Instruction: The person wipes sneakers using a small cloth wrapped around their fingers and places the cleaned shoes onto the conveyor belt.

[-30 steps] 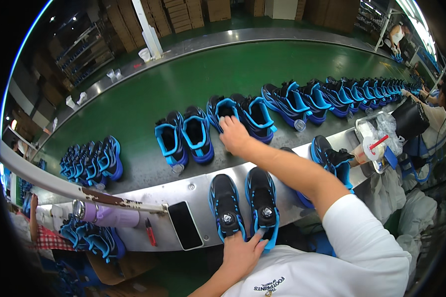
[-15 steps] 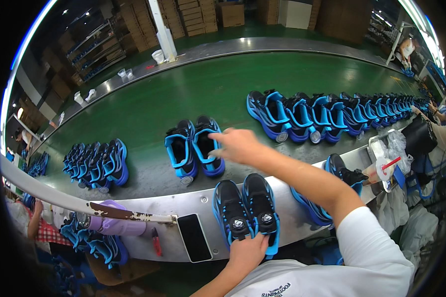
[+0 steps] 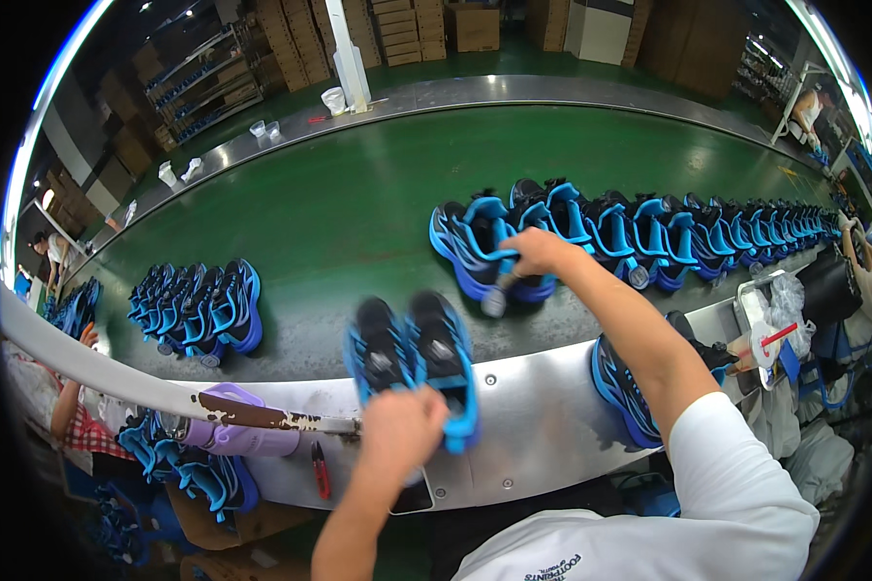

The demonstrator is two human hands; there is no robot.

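My left hand (image 3: 402, 431) is closed at the heel end of a pair of black and blue sneakers (image 3: 441, 344). These sneakers are blurred, with toes toward the far side, over the metal ledge and the near edge of the belt. My right hand (image 3: 541, 254) grips the heel collar of a second pair of sneakers (image 3: 470, 254) on the green belt, close against a long row of sneakers (image 3: 610, 232). My right fingers partly cover that pair. A phone (image 3: 415, 498) lies mostly hidden beneath my left hand and forearm.
Another group of sneakers (image 3: 203, 305) stands on the green belt (image 3: 349, 194) at left. On the metal ledge (image 3: 543, 426) are red-handled snips (image 3: 321, 472), a purple bottle (image 3: 252, 441) and sneakers (image 3: 625, 387) at right. A drink cup (image 3: 767, 344) stands beyond them. A curved metal rail (image 3: 116, 378) crosses the left.
My right hand has moved the middle pair of sneakers rightward to the row. My left hand has shifted the other pair leftward and toward the belt, covering much of the phone.
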